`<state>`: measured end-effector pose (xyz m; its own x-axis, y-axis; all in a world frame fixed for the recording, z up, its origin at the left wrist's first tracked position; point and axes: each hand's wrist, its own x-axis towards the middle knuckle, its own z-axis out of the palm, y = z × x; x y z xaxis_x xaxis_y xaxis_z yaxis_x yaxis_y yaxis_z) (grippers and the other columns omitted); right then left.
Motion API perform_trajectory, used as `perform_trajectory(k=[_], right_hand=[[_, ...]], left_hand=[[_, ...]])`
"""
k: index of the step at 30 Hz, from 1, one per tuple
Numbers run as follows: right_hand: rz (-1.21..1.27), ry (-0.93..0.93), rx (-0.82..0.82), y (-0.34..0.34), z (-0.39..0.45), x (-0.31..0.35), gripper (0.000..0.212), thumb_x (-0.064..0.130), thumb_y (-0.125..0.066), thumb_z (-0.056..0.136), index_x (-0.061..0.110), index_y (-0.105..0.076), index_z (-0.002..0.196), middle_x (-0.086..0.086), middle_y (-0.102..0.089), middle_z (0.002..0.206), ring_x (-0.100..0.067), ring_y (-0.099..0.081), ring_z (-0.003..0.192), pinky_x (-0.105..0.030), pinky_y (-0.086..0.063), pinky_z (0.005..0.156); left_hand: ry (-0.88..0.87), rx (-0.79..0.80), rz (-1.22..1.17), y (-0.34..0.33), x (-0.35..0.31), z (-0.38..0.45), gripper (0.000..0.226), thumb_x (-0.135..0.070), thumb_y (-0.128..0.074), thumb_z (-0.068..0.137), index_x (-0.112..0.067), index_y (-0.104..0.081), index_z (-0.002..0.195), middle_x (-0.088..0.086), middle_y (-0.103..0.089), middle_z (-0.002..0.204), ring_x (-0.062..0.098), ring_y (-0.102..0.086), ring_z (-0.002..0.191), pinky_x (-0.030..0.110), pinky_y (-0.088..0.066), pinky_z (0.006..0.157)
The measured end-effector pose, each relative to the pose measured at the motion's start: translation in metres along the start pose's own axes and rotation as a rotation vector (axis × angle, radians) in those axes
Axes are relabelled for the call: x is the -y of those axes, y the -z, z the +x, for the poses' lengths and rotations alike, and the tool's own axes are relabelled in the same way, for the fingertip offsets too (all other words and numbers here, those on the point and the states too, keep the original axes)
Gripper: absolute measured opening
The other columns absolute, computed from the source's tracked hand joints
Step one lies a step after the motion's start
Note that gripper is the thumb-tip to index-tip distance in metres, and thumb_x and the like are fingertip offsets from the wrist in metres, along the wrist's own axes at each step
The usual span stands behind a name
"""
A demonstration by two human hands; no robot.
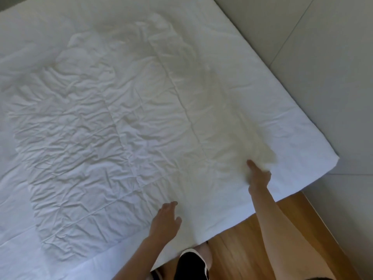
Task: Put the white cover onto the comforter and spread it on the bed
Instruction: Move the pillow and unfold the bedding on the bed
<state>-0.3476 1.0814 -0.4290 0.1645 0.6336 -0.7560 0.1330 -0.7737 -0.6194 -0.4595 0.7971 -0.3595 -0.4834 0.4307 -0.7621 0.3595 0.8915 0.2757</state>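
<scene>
white duvet cover [121, 110] lies spread flat over the bed, wrinkly lump of comforter [84, 138] showing through it. right hand [259, 174] has a bunch of cover fabric pinched near the corner. left hand [165, 221] rests loose and flat nearer the bottom edge, gripping nothing.

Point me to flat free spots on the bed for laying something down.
Flattest: the smooth white cover margin between the wrinkled comforter outline and the right edge, beyond the right hand. Also the near-left border strip. Crowded: near corner, between it and the left hand.
</scene>
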Motion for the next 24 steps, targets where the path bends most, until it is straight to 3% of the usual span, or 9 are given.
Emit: perform_trajectory(k=[3, 6, 9, 11, 14, 18, 21, 22, 24], right_hand=[[0.115, 0.085, 0.126, -0.016, -0.046, 0.014, 0.055, 0.006, -0.080, 0.068, 0.004, -0.059, 0.118, -0.015, -0.063, 0.121, -0.030, -0.062, 0.101, -0.037, -0.053, 0.081], [-0.180, 0.263, 0.367, -0.038, -0.122, 0.023, 0.073, 0.012, -0.078, 0.056, 0.001, -0.055, 0.125, -0.009, -0.062, 0.116, -0.024, -0.059, 0.103, -0.033, -0.050, 0.085], [-0.569, 0.578, 0.551, -0.059, -0.199, 0.010, 0.037, 0.005, -0.078, 0.069, 0.006, -0.061, 0.102, 0.001, -0.064, 0.089, -0.014, -0.059, 0.080, -0.015, -0.048, 0.070], [-0.713, 0.787, 0.659, -0.066, -0.237, -0.006, 0.025, 0.002, -0.072, 0.072, 0.007, -0.065, 0.096, 0.003, -0.067, 0.082, -0.011, -0.063, 0.074, -0.018, -0.051, 0.065], [-0.911, 0.880, 0.817, -0.065, -0.275, -0.020, 0.022, 0.001, -0.058, 0.074, 0.004, -0.064, 0.095, 0.002, -0.064, 0.078, -0.014, -0.062, 0.072, -0.017, -0.048, 0.063], [-1.126, 1.138, 1.134, -0.061, -0.323, -0.047, 0.035, 0.005, -0.054, 0.075, 0.003, -0.063, 0.110, -0.010, -0.067, 0.099, -0.024, -0.063, 0.089, -0.024, -0.048, 0.074], [-1.169, 1.072, 1.381, -0.064, -0.354, -0.079, 0.020, 0.017, -0.057, 0.078, 0.011, -0.064, 0.096, -0.005, -0.063, 0.092, -0.017, -0.059, 0.080, -0.031, -0.047, 0.070], [-1.050, 0.953, 1.401, -0.066, -0.362, -0.083, 0.009, 0.021, -0.060, 0.079, 0.015, -0.065, 0.083, -0.003, -0.062, 0.083, -0.012, -0.056, 0.072, -0.030, -0.044, 0.066], [-0.636, 0.737, 1.097, -0.084, -0.363, -0.079, 0.001, 0.029, -0.068, 0.080, 0.028, -0.069, 0.079, 0.004, -0.067, 0.086, -0.007, -0.058, 0.075, -0.029, -0.047, 0.070]], left_hand=[[0.032, -0.068, -0.074, 0.024, -0.004, -0.004, 0.050, -0.032, -0.048, 0.098, -0.024, -0.034, 0.144, 0.002, -0.043, 0.141, 0.017, -0.048, 0.126, 0.031, -0.040, 0.102], [0.041, -0.207, -0.364, 0.062, -0.025, -0.007, 0.048, -0.042, -0.052, 0.096, -0.026, -0.042, 0.140, 0.000, -0.051, 0.136, 0.013, -0.054, 0.116, 0.030, -0.044, 0.096], [0.041, -0.157, -0.854, 0.112, -0.061, -0.011, 0.053, -0.052, -0.052, 0.093, -0.025, -0.047, 0.139, -0.002, -0.057, 0.132, 0.012, -0.057, 0.113, 0.033, -0.046, 0.097], [0.010, -0.139, -1.001, 0.145, -0.074, -0.018, 0.065, -0.064, -0.060, 0.082, -0.021, -0.052, 0.130, -0.003, -0.063, 0.120, 0.013, -0.061, 0.105, 0.032, -0.051, 0.091], [0.081, -0.156, -0.755, 0.185, -0.057, -0.034, 0.114, -0.076, -0.069, 0.052, -0.016, -0.034, 0.142, 0.002, -0.056, 0.130, 0.025, -0.058, 0.114, 0.039, -0.049, 0.094], [0.203, -0.174, -0.276, 0.196, 0.004, -0.064, 0.061, -0.031, -0.069, 0.080, -0.009, -0.036, 0.126, 0.010, -0.058, 0.115, 0.030, -0.060, 0.103, 0.035, -0.048, 0.078], [0.258, -0.213, -0.314, 0.187, 0.054, -0.088, 0.034, -0.026, -0.062, 0.082, -0.012, -0.049, 0.109, 0.005, -0.060, 0.102, 0.024, -0.059, 0.094, 0.033, -0.049, 0.077], [0.259, -0.229, -0.336, 0.184, 0.070, -0.096, 0.030, -0.028, -0.061, 0.083, -0.013, -0.050, 0.106, 0.003, -0.060, 0.099, 0.022, -0.058, 0.092, 0.032, -0.048, 0.075], [0.222, -0.275, -0.306, 0.184, 0.101, -0.112, 0.027, -0.032, -0.059, 0.086, -0.015, -0.048, 0.104, 0.002, -0.059, 0.096, 0.023, -0.058, 0.092, 0.029, -0.040, 0.069]])
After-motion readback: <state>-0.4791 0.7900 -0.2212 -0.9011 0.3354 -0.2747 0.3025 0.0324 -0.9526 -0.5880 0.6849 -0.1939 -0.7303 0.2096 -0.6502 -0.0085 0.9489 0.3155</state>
